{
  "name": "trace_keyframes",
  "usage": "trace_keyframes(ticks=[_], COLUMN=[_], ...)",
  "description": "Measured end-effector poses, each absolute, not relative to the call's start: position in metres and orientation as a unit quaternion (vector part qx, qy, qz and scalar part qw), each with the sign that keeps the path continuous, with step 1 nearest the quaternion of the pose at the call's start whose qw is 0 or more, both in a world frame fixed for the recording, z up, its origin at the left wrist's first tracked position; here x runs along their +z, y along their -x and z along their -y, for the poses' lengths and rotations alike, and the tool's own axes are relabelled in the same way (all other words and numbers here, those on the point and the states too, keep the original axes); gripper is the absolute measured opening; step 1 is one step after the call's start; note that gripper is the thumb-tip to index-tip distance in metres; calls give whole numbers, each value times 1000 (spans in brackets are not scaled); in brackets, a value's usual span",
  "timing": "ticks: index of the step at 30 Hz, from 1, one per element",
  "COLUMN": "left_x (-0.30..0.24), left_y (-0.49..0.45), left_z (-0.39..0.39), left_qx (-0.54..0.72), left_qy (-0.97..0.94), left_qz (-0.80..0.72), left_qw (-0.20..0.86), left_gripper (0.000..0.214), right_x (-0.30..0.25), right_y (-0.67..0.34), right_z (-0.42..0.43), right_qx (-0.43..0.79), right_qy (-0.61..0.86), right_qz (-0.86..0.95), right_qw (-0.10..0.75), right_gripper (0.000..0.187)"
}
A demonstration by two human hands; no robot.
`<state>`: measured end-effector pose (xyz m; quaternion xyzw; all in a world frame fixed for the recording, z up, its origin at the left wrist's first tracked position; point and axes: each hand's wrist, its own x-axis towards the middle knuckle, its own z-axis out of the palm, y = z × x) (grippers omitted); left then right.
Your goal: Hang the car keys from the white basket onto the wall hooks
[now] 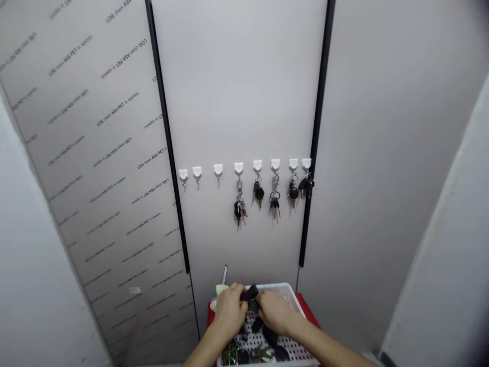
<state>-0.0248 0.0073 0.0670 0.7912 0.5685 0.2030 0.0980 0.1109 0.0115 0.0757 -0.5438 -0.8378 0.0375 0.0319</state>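
The left hand and the right hand are both over the white plastic basket, and a black key fob sits between them, just above the basket's far rim. The left grip is pressed together on the fob, and the right grip curves down against its other side, but I cannot tell if it pinches too. The basket has a wall with many small holes, and inside it lie more black fobs and metal keys. The basket stands on a smooth red desk. Just left of the basket is a pale folded cloth. Above the basket rises a smooth grey wall panel with black vertical strips, and on it is a row of white plastic hooks. Five of these hooks carry bunches of keys on metal rings. Left of the basket, a glossy panel shows repeated printed text.
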Motion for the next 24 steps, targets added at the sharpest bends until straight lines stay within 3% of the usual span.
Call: trace_keyframes(ticks=[6,9,11,14,16,20,24], left_x=[82,109,136,183,209,235,237], left_y=[24,25,26,22,14,-8,-20], left_z=[-3,-14,-28,-55,-72,-92,-95], left_qx=[163,225,316,457,502,485,466], left_qy=[-828,-811,-771,-685,-641,-603,-604], left_qz=[-521,-521,-539,-561,-576,-625,-640], left_qw=[127,142,125,79,82,104,88], left_gripper=[41,38,36,36,41,39,21], right_x=[82,108,140,195,227,256,258], right_y=[-121,-129,-132,-131,-125,-110,-103], right_z=[-10,-20,-33,-58,-74,-96,-102], right_qx=[59,132,169,88,32,-3,-8], right_qy=[527,497,488,515,520,572,603], right_qz=[847,857,851,744,665,587,567], right_qw=[-26,-12,95,416,535,573,561], right_gripper=[29,34,30,35,40,42,27])
